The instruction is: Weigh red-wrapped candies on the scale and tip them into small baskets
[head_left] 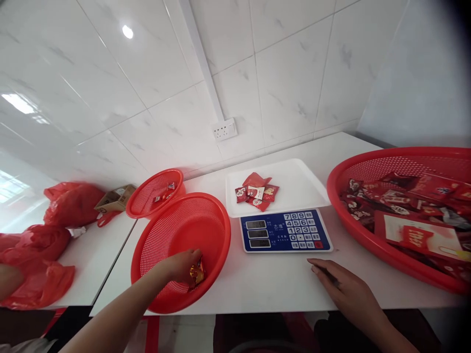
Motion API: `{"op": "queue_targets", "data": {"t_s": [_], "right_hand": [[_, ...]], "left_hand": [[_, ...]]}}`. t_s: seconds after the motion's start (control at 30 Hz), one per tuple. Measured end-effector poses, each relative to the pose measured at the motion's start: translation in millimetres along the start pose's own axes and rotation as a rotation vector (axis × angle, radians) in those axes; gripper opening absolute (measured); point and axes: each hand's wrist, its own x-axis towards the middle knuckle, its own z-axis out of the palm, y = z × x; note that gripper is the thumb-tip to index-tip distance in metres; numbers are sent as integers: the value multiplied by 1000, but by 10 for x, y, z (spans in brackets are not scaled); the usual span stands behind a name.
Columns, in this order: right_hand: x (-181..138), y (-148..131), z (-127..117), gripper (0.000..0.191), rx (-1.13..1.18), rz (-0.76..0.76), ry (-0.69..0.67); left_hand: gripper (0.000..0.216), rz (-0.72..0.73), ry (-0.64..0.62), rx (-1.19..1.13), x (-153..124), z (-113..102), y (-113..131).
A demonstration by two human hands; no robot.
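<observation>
My left hand [184, 266] is down inside a red plastic basket [147, 250], fingers curled round a shiny gold-and-red packet [197, 273]; the fingertips are partly hidden. My right hand [344, 289] rests near the table's front edge, fingers stretched out and together, just below the blue keypad of a weighing scale [279, 245]. Nothing clear shows in it, though a dark strip lies between thumb and fingers. On the scale's white tray [294, 186] sits a small pile of red snack packets [257, 191], apart from both hands.
A large red basket [342, 215] full of red packets stands on the right. Behind the left basket, a smaller red basket [138, 203] holds a few packets. Red plastic bags [73, 201] and an open cardboard box [116, 200] sit far left. Another person's arm [9, 280] shows at the left edge.
</observation>
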Motion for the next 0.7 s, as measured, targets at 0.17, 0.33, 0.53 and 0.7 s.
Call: {"op": "queue_targets", "data": {"t_s": [0.17, 0.33, 0.53, 0.7], "right_hand": [[1, -7, 1, 34, -18, -10, 7], [-2, -12, -4, 34, -6, -10, 9], [-9, -5, -15, 33, -8, -33, 6], [-13, -15, -20, 34, 13, -21, -1]], "left_hand": [[64, -35, 124, -142, 80, 95, -82], [34, 12, 118, -302, 162, -5, -216], [31, 97, 207, -635, -195, -404, -669], [15, -131, 1110, -1516, -676, -748, -1451]]}}
